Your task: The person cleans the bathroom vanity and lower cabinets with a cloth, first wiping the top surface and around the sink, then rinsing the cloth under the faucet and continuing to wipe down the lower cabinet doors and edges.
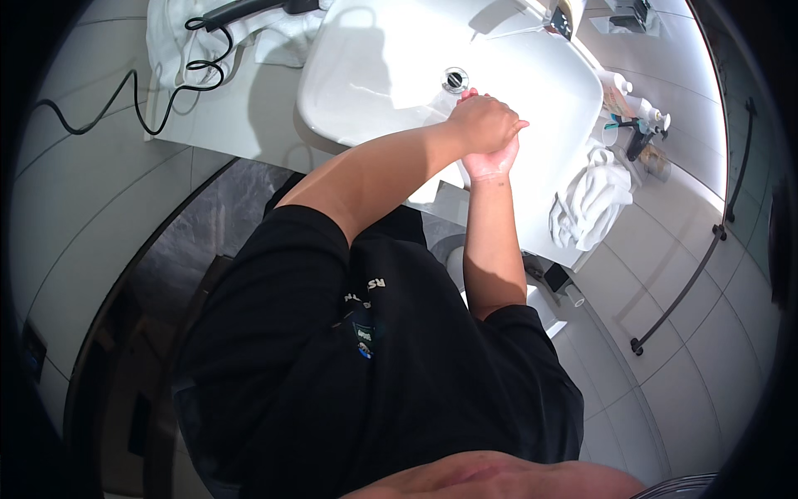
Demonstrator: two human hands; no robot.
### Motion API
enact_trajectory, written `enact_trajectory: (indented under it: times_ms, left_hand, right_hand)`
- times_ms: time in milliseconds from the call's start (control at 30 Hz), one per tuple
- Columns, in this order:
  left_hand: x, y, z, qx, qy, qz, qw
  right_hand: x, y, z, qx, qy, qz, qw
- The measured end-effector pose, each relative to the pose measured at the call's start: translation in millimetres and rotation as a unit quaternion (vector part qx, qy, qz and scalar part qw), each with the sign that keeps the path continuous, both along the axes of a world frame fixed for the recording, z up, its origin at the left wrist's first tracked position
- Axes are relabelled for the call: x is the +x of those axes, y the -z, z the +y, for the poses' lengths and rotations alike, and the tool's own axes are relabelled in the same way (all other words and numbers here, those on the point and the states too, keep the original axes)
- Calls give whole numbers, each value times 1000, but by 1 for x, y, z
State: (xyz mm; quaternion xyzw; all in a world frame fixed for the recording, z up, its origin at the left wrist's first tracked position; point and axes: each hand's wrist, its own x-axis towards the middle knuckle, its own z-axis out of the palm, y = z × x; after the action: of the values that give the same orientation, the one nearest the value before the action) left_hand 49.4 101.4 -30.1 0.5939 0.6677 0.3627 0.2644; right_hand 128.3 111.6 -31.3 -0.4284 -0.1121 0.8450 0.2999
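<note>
Over the white washbasin (pixel 349 93), my two hands are together, just below the metal drain (pixel 456 80). My left hand (pixel 489 121) lies on top, back upward, its fingers curled around my right hand (pixel 490 163). The right palm faces up beneath it, and most of its fingers are covered; reddish fingertips show past the left hand. The skin at the right wrist looks wet. No object shows in either hand. A faucet (pixel 559 22) stands at the basin's upper right edge, above and right of my hands.
Left on the counter (pixel 230 134) are white towels (pixel 165 43) and a black hair dryer (pixel 240 11) with a coiled cord. Pump bottles (pixel 642 109) and a crumpled white cloth (pixel 595 199) lie right of the basin. A dark towel bar (pixel 679 293) is on the tiled wall.
</note>
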Motion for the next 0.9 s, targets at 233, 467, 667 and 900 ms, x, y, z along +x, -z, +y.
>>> enact_trajectory:
  times_ms: [233,467,667,900]
  left_hand:
    - [-22,-2,-21,-35,41,18,998]
    - [-23,-30,-52,184,33,70,980]
    - [-14,-33,-63,237,26,119,964]
    - [-12,-39,-65,308,56,127,941]
  right_hand:
    - [1,-3,-11,-18,-18,26,999]
    - [6,-10,-5,-33,-38,107,993]
    - [3,-12,-8,-28,-55,160,985]
    - [12,-1,-18,-23,-69,213,974]
